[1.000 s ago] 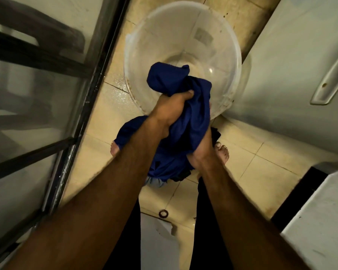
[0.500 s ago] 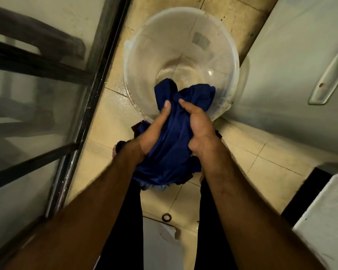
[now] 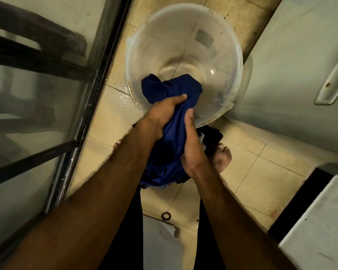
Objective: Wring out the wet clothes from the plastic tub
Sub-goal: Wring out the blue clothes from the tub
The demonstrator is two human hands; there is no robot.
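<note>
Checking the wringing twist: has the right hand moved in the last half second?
Yes. The right hand has slid back toward the person, away from the plastic tub's middle, along the blue garment.

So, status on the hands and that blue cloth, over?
Left hand grips the cloth, right hand holds it too. Cloth bunched over the tub, near rim. Nothing in the way.

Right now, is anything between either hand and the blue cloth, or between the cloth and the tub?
Nothing visible. The left hand and right hand both grip the blue cloth, and its top end sits over the open plastic tub.
</note>
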